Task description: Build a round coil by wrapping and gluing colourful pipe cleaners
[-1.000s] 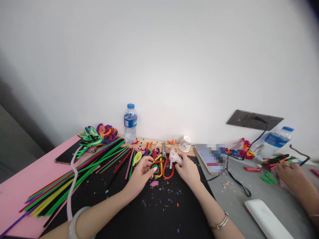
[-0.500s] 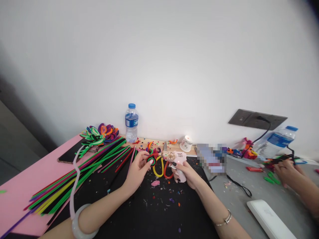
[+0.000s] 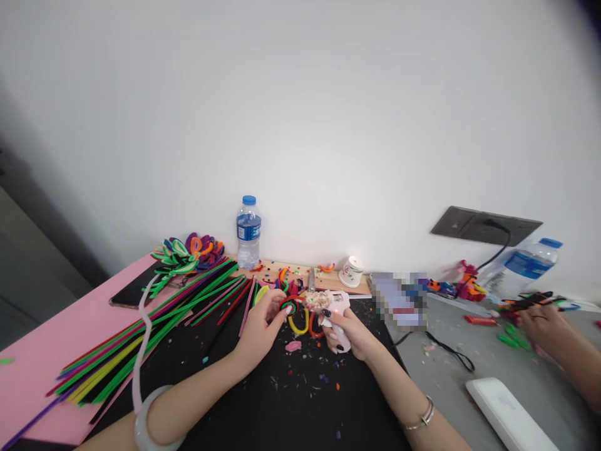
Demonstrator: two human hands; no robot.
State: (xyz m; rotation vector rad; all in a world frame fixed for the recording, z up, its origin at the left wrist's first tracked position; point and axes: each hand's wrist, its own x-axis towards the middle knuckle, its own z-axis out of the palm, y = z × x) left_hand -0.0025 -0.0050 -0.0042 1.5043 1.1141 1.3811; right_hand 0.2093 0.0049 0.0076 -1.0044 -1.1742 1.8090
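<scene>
My left hand (image 3: 263, 322) pinches a small coil of red, green and black pipe cleaner (image 3: 291, 305) between thumb and fingers. In my right hand (image 3: 350, 332) is a pale pink hot glue gun (image 3: 335, 302), its nozzle end pointing left at the coil. I cannot tell whether the nozzle touches it. Below both hands lie scissors with yellow and orange handle loops (image 3: 298, 326), their middle covered by the glue gun. A pink scrap (image 3: 293, 346) rests on the black mat (image 3: 282, 407) nearer to me.
Loose pipe cleaners (image 3: 154, 332) fan out at left, beside a pipe-cleaner flower (image 3: 181, 257) and a dark phone (image 3: 129, 291). Along the wall stand a water bottle (image 3: 248, 232) and paper cup (image 3: 351, 271). At right, another person's hand (image 3: 544, 322) works near a white case (image 3: 509, 410).
The glue gun has tipped slightly and dropped a little in my right hand. My left hand has shifted slightly right, turning the coil. A yellow-green piece now shows behind my left fingers.
</scene>
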